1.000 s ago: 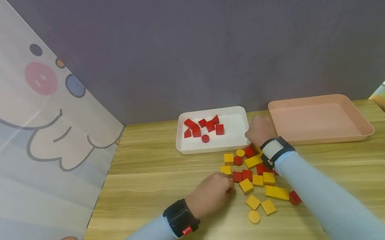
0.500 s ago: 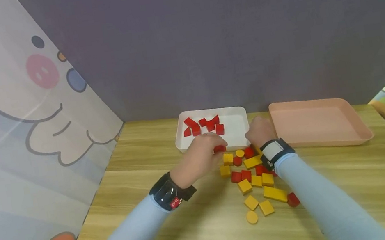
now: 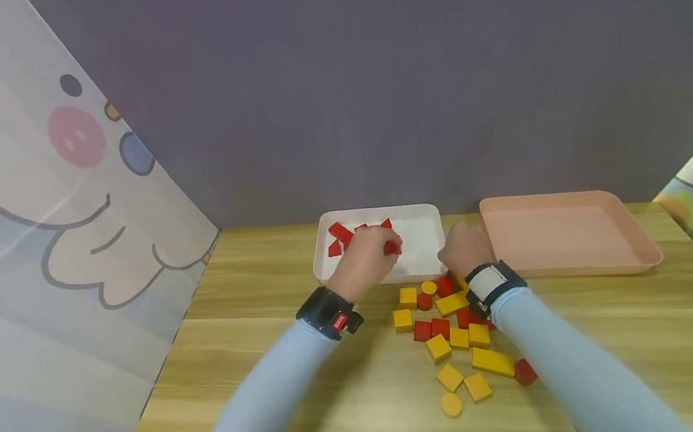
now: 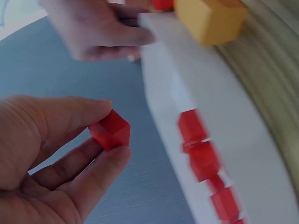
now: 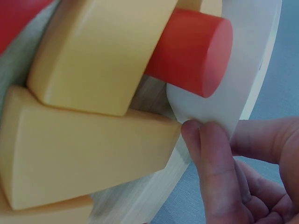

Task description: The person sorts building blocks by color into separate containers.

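Note:
My left hand pinches a small red block between thumb and fingertips, close over the white tray. Several other red blocks lie inside that tray, some hidden behind my hand in the head view. At the tray's near right corner, my right hand pinches the rim, fingers outside and thumb across the edge in the right wrist view. Just in front of the corner sit a red cylinder and a long yellow block, the latter right at my fingertips.
A pink tray stands to the right of the white one. Red and yellow blocks lie scattered on the wooden table between my forearms. A dark panel rises behind both trays.
My left hand has carried the red block from the table beside the pile up and forward over the white tray. My right hand has stayed at the tray's corner.

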Action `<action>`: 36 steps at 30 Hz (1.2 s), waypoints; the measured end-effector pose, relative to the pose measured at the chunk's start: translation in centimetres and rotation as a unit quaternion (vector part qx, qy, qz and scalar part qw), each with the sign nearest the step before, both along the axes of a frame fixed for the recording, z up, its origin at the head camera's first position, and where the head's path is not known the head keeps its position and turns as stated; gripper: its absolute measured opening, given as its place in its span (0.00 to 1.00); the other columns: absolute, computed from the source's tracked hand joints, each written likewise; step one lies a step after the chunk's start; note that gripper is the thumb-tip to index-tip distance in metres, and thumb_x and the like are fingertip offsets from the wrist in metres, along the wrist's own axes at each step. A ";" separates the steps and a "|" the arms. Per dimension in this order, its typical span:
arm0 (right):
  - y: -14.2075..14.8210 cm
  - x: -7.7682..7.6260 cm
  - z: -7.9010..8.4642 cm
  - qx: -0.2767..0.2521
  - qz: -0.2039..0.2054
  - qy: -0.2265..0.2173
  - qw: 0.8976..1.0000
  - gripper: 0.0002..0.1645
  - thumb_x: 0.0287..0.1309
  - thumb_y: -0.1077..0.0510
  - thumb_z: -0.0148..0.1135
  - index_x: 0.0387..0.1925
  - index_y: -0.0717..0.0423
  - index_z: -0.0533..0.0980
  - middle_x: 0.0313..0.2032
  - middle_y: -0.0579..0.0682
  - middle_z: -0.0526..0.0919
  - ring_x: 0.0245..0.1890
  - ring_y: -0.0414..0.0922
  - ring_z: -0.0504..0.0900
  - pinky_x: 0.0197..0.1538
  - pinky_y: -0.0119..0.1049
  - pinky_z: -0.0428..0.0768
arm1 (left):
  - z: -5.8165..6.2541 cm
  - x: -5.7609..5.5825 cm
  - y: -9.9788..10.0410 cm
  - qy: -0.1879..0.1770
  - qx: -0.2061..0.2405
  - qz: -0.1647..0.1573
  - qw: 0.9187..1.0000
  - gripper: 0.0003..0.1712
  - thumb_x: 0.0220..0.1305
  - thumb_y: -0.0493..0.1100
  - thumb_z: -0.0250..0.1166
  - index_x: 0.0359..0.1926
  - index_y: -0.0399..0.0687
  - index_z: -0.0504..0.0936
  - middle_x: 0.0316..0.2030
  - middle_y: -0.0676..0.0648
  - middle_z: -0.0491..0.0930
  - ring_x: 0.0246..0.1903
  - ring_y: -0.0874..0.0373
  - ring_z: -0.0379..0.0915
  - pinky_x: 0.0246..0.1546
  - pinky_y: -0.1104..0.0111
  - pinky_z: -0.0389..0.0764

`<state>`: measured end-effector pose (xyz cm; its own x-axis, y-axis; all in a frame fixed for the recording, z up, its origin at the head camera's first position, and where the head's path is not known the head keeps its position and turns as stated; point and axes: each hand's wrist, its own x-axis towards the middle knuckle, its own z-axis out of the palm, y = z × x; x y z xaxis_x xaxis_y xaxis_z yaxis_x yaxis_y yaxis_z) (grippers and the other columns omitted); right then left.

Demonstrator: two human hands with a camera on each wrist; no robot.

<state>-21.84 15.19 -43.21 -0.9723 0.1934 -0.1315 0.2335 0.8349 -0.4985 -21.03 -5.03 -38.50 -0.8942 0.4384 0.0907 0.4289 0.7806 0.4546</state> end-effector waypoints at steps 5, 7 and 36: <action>0.0 0.2 0.1 0.003 0.001 0.002 1.000 0.12 0.59 0.58 0.71 0.29 0.66 0.85 0.18 0.54 0.78 0.23 0.53 0.77 0.28 0.35 0.71 | -2.2 -1.6 0.7 -0.032 -0.020 -0.002 0.999 0.15 0.64 0.36 0.72 0.52 0.45 0.90 0.46 0.48 0.90 0.43 0.54 0.81 0.53 0.65 0.87; 0.0 0.2 0.1 0.004 0.003 0.002 1.000 0.12 0.59 0.58 0.70 0.29 0.66 0.85 0.18 0.55 0.79 0.22 0.53 0.78 0.28 0.35 0.72 | -2.8 -2.2 0.9 -0.035 -0.031 -0.005 0.999 0.14 0.64 0.35 0.71 0.51 0.45 0.90 0.44 0.48 0.90 0.41 0.55 0.81 0.52 0.65 0.87; 0.1 -0.4 -0.4 -0.014 -0.005 -0.016 1.000 0.12 0.61 0.58 0.69 0.33 0.66 0.86 0.22 0.57 0.83 0.24 0.54 0.80 0.28 0.35 0.74 | -3.9 -4.2 1.5 -0.058 -0.056 0.014 0.997 0.14 0.65 0.40 0.72 0.52 0.46 0.89 0.47 0.48 0.89 0.39 0.54 0.80 0.49 0.65 0.86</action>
